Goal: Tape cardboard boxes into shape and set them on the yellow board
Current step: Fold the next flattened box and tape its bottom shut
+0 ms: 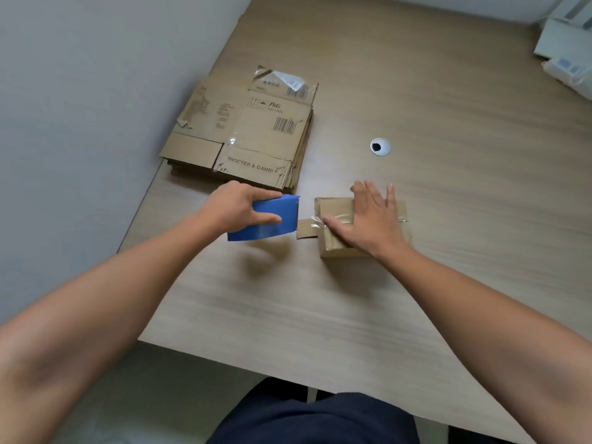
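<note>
A small brown cardboard box [336, 241] stands on the wooden table [320, 299] near the middle. My right hand [368, 219] lies flat on its top, fingers spread, pressing it down. Just left of the box, my left hand [237, 208] grips a blue tape dispenser [272, 224]. A strip of clear tape [309, 227] runs from the dispenser's edge onto the box top, under my right thumb. No yellow board is in view.
A stack of flattened cardboard boxes [243, 129] lies at the table's left edge, behind the dispenser. A round cable hole [380, 146] sits behind the box. White items [567, 56] rest at the far right corner. The table's left edge borders grey floor.
</note>
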A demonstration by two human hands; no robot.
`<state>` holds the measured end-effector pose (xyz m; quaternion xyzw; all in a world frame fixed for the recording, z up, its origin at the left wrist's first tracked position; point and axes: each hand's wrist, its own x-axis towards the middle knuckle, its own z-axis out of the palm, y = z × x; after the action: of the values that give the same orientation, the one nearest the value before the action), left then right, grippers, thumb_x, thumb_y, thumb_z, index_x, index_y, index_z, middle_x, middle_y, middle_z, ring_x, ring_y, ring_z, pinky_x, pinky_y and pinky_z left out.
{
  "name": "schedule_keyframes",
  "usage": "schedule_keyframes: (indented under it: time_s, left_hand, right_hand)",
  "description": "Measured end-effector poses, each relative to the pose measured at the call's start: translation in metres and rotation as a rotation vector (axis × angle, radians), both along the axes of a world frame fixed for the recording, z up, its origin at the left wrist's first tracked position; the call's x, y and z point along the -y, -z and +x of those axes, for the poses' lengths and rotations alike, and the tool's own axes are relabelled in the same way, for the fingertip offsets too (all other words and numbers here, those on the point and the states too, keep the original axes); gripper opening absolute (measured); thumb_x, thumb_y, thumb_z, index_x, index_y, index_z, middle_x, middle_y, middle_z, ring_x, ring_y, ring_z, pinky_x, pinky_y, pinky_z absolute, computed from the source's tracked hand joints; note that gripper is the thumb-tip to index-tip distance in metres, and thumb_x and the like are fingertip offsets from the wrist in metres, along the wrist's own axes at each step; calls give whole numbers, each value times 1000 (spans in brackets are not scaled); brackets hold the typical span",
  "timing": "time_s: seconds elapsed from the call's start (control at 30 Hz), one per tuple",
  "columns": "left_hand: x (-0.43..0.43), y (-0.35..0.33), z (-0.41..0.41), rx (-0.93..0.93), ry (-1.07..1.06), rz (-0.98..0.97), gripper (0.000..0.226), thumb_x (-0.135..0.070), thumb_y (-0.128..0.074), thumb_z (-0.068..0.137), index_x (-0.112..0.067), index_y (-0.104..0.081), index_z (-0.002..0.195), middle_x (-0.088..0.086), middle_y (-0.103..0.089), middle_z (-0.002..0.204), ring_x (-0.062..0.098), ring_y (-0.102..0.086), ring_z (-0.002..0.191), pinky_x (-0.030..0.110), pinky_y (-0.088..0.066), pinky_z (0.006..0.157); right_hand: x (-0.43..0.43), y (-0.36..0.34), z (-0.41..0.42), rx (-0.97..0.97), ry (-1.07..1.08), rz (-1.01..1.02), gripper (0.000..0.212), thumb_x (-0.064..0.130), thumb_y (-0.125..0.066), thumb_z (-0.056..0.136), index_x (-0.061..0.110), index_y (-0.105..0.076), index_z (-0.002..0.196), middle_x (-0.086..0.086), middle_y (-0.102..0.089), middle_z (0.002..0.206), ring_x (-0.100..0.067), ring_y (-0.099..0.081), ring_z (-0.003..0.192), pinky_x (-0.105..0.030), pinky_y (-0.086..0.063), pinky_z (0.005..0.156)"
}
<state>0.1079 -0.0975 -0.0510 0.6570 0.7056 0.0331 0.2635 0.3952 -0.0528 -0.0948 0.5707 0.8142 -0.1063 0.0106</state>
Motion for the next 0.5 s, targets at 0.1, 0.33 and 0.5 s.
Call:
schedule_keyframes:
  time_s: [0.1,0.33,0.5]
  left_hand:
    - [1,0,4,3,-33,36,60,-68,-72,79,-51,-60,135,-2,-73,112,18,-62,100,35,-53,85]
    - [7,5,11,24,-60,104,59,-73,-68,78,-54,-60,133,-6,-75,108,18,-64,95,38,-55,82]
    - [7,4,11,11,-61,120,58,-71,-68,79,-55,-59,134,-5,-74,104,18,-63,90,37,-55,78]
  right_hand:
    - [4,-6,-4,55,-21,-4,103,84,-17,80,11,-29,151,-6,-25,165,-21,-9,156,-59,6,122]
    - [32,-11,-30,-49,152,-59,82,55,-44,97,7,-16,156,-10,-12,168,-23,3,156,-58,11,122]
    - [28,5,-33,17,137,-30,93,68,-41,92,7,-13,157,-10,-4,169,-21,11,156,-58,13,122]
